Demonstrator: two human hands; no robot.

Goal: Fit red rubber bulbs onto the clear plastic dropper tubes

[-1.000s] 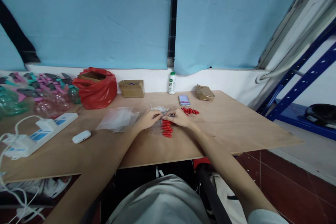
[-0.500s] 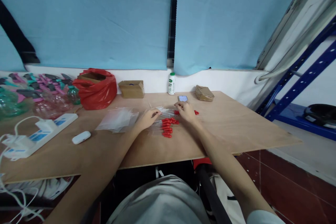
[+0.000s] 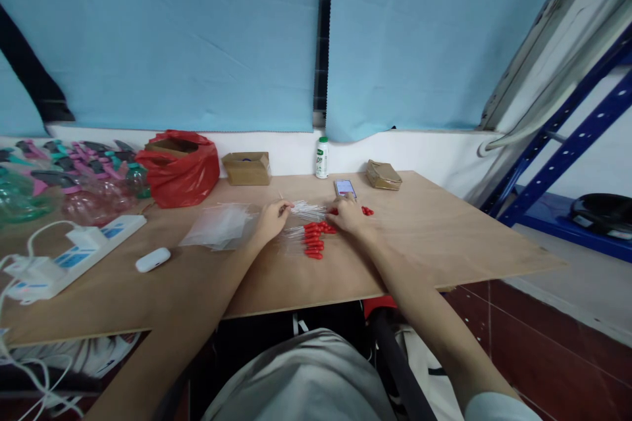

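My left hand (image 3: pixel 273 220) is closed in a pinch at the left of the pile, with a thin pale stick (image 3: pixel 280 195) poking up from its fingers. Over the right side of the pile, my right hand (image 3: pixel 347 214) has its fingers bent down among the red ends; what they grip is hidden. Between the hands lie several thin white rods (image 3: pixel 309 210). Nearer to me, a row of thin rods with red ends (image 3: pixel 315 237) lies on clear film. More red ends (image 3: pixel 367 210) show beyond my right hand. Clear plastic bags (image 3: pixel 220 226) lie in a stack to the left.
A phone (image 3: pixel 345 188), a white bottle with a green cap (image 3: pixel 322 159) and two cardboard boxes (image 3: pixel 247 169) stand along the back. To the left are a red bag (image 3: pixel 185 174), spray bottles (image 3: pixel 93 184), a power strip (image 3: pixel 83 255) and a white case (image 3: pixel 153 260) on the wooden table (image 3: pixel 444 237).
My right hand has come down and nearer to me onto the red ends, uncovering more of the phone. My left hand has drawn slightly left, away from the white rods.
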